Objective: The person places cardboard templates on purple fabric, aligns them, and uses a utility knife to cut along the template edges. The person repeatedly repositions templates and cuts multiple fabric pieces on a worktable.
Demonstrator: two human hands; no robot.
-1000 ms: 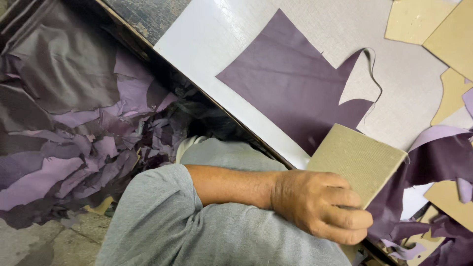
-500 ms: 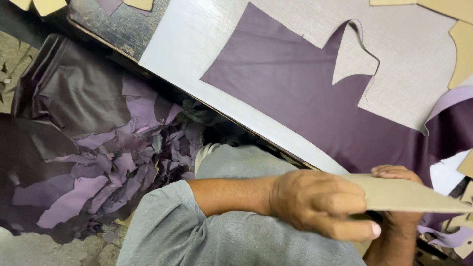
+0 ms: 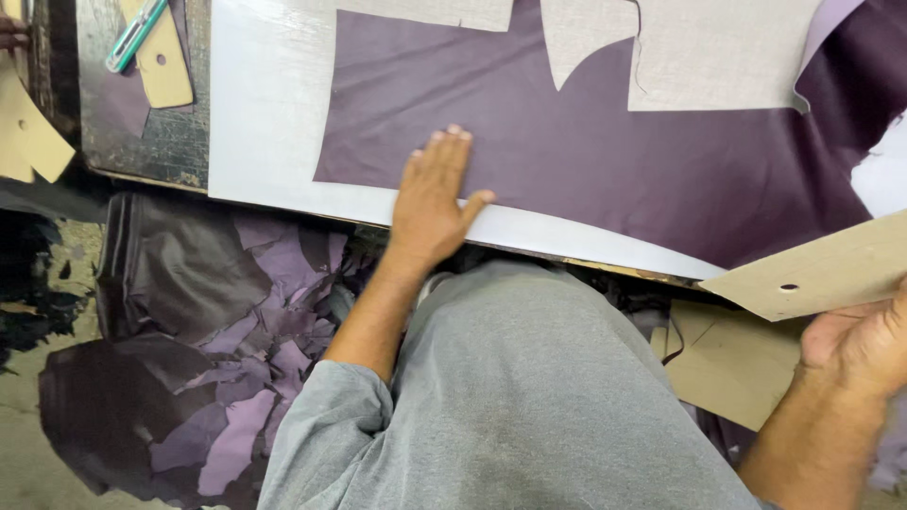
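My left hand (image 3: pixel 435 198) lies flat, fingers spread, on the near edge of a large purple sheet (image 3: pixel 614 161) spread over a white cutting board (image 3: pixel 265 123). At the right edge my right hand (image 3: pixel 864 345) grips a tan cardboard pattern (image 3: pixel 822 269) with a small punched hole, held just off the board's near edge. The purple sheet has curved shapes cut out of its far side. My grey-clad knee fills the bottom middle.
A dark bag of purple offcuts (image 3: pixel 236 359) sits on the floor at left. Tan cardboard patterns (image 3: pixel 165 71) and a teal tool (image 3: pixel 132 33) lie on a dark surface at top left. Another cardboard piece (image 3: pixel 727 373) hangs below the board.
My left hand has let go of the cardboard pattern and moved forward onto the purple sheet. The right hand now holds the pattern alone, farther right.
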